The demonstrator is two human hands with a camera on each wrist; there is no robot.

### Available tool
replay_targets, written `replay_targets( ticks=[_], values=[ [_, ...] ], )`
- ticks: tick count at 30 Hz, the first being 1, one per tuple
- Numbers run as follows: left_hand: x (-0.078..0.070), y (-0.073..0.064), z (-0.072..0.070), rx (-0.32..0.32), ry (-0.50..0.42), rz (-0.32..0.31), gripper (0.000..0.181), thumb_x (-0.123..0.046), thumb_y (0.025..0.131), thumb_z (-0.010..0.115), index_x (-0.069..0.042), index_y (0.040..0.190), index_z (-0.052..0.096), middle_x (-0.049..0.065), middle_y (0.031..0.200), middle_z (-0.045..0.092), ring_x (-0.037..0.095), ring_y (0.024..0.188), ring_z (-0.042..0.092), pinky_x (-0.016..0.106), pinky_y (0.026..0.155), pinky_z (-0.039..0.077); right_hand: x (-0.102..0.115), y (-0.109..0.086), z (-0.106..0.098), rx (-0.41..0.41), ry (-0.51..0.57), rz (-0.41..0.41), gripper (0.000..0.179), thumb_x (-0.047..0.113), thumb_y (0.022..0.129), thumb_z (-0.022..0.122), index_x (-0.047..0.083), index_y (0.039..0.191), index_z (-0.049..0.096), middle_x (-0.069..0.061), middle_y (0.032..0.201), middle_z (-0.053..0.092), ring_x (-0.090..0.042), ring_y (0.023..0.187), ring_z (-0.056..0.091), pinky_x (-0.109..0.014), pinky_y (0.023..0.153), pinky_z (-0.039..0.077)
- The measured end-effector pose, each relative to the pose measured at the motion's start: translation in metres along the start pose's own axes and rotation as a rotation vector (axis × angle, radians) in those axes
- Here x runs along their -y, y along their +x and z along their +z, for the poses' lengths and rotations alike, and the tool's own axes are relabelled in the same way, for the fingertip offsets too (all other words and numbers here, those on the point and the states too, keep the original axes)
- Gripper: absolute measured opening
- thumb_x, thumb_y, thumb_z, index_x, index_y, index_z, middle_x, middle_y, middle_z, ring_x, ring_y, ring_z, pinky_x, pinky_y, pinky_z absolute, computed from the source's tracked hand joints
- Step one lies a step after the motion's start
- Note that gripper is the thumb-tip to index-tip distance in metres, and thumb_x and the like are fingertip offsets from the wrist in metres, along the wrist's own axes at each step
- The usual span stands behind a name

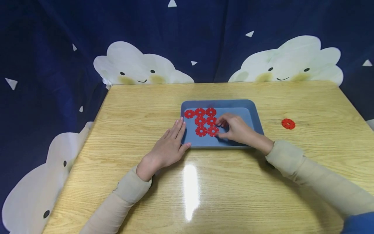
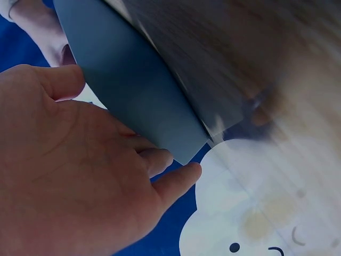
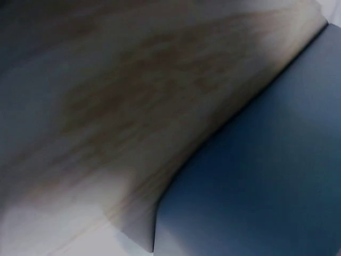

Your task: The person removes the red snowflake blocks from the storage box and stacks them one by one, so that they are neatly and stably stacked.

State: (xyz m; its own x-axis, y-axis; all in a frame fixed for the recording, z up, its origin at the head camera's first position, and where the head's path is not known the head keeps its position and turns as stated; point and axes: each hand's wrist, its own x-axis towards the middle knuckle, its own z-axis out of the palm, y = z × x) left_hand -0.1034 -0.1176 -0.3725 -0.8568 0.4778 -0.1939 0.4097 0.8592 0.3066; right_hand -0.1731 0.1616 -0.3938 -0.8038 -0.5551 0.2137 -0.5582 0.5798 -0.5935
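A blue-grey tray lies on the table, with several red notched plastic discs grouped flat in its left half. My left hand rests at the tray's left side, fingers straight along the rim and thumb at the front corner. In the left wrist view, the palm and fingertips of that hand appear beside the tray wall. My right hand is over the tray, thumb and fingertips apart, at the right edge of the discs nearest it. Only table and tray wall show in the right wrist view.
One more red disc lies on the wooden table, right of the tray. Behind the table hangs a dark blue curtain with white clouds.
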Motion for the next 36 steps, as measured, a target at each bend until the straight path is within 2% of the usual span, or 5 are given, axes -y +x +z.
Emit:
replay_targets(
  ticks=[9,18,36],
  values=[
    [0.001,0.001,0.001,0.003,0.013,0.002,0.074,-0.048,0.105,0.031,-0.004,0.157,0.001,0.007,0.163,-0.014,0.02,0.148,-0.011,0.043,0.119,0.009,0.003,0.002,0.006,0.018,-0.048,0.041,0.041,0.015,0.07,0.09,-0.003,0.098,0.065,-0.011,0.094,0.065,-0.023,0.083,0.062,-0.036,0.074,0.054],
    [0.0,0.0,-0.001,0.003,0.005,-0.001,0.073,-0.047,0.105,0.032,-0.004,0.156,0.002,0.008,0.163,-0.014,0.021,0.148,-0.011,0.044,0.119,0.01,0.007,0.004,0.011,0.017,-0.059,0.045,0.039,0.014,0.07,0.088,-0.002,0.097,0.065,-0.01,0.091,0.063,-0.021,0.083,0.057,-0.035,0.072,0.051],
    [-0.001,0.0,0.0,0.008,0.013,-0.002,0.074,-0.047,0.105,0.032,-0.004,0.157,0.002,0.007,0.162,-0.015,0.021,0.148,-0.012,0.043,0.119,0.009,0.007,0.005,0.014,0.026,-0.105,-0.002,0.039,0.009,0.069,0.086,-0.004,0.099,0.064,-0.011,0.092,0.064,-0.024,0.085,0.056,-0.038,0.075,0.049]
  ],
)
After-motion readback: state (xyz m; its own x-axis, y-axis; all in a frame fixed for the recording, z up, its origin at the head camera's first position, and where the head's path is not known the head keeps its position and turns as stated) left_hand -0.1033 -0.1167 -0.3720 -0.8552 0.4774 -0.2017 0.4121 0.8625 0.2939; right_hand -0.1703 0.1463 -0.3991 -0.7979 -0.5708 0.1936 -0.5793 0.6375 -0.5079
